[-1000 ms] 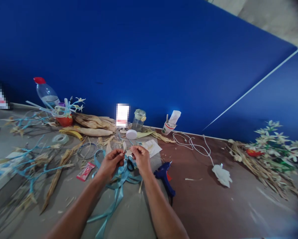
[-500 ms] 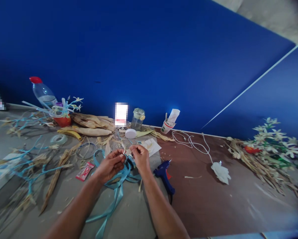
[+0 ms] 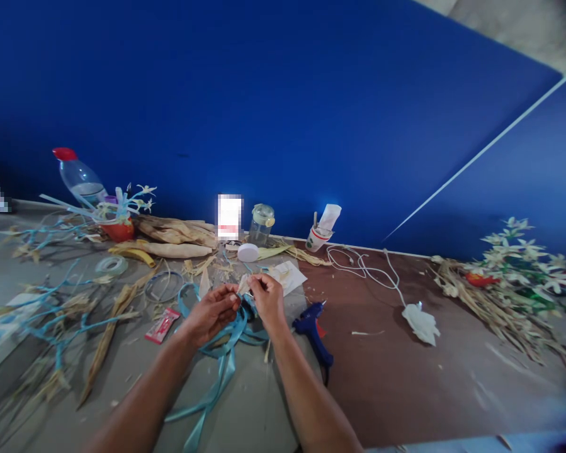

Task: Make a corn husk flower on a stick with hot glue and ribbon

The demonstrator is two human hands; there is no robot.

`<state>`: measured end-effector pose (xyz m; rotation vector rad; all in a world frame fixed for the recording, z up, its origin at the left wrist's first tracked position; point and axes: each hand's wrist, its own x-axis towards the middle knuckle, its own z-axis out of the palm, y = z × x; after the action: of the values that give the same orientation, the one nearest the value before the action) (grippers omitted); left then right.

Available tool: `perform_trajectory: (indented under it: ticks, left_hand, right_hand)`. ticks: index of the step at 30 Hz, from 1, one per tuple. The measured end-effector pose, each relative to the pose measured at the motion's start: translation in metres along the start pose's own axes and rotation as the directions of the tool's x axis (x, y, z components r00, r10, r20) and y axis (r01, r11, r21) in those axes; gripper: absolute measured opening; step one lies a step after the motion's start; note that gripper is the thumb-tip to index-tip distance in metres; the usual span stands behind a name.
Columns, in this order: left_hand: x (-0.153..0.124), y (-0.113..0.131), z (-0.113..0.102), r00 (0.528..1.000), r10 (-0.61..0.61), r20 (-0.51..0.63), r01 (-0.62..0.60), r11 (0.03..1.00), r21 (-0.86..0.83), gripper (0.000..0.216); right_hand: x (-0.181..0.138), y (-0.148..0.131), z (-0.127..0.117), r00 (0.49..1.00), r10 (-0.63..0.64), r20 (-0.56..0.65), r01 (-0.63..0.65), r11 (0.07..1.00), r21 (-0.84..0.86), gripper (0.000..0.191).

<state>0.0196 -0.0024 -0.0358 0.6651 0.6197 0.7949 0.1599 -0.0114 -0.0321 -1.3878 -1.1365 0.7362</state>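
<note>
My left hand (image 3: 211, 311) and my right hand (image 3: 266, 296) are held close together above the table, both pinched on a small pale husk piece (image 3: 243, 284) between them. Under them lies a tangle of light blue ribbon (image 3: 221, 362) that trails toward me. A blue glue gun (image 3: 313, 330) lies just right of my right wrist, with its white cord (image 3: 362, 270) running back along the table.
Dried husks (image 3: 176, 233), a glass jar (image 3: 262, 224), a paper cup (image 3: 316, 239), a red-capped bottle (image 3: 77, 176), a tape roll (image 3: 111, 265) and a red packet (image 3: 160, 325) lie around. Blue-wrapped stems (image 3: 51, 314) are at left, white husk flowers (image 3: 514, 277) at right.
The hands have shifted slightly closer together and the pale piece between them has turned. The view has drifted a little.
</note>
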Motion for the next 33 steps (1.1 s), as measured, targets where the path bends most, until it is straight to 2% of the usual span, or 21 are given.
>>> perform_trajectory:
  ticks: [6, 19, 33]
  left_hand:
    - [0.0021, -0.0032, 0.0013, 0.992, 0.015, -0.123, -0.019, 1.0, -0.024, 0.034]
    - [0.003, -0.0025, -0.0025, 0.999, -0.031, -0.029, 0.03, 0.999, -0.024, 0.027]
    - [0.0009, -0.0032, 0.0038, 0.993, 0.043, -0.106, -0.034, 0.996, 0.088, 0.027]
  right_hand:
    - [-0.0015, -0.0017, 0.0018, 1.0, 0.012, -0.008, -0.012, 1.0, -0.012, 0.024]
    - [-0.0016, -0.0022, 0.0013, 0.999, 0.04, 0.026, -0.041, 0.998, 0.047, 0.024]
    - [-0.0011, -0.0023, -0.0008, 0.999, 0.014, 0.037, -0.016, 0.999, 0.044, 0.027]
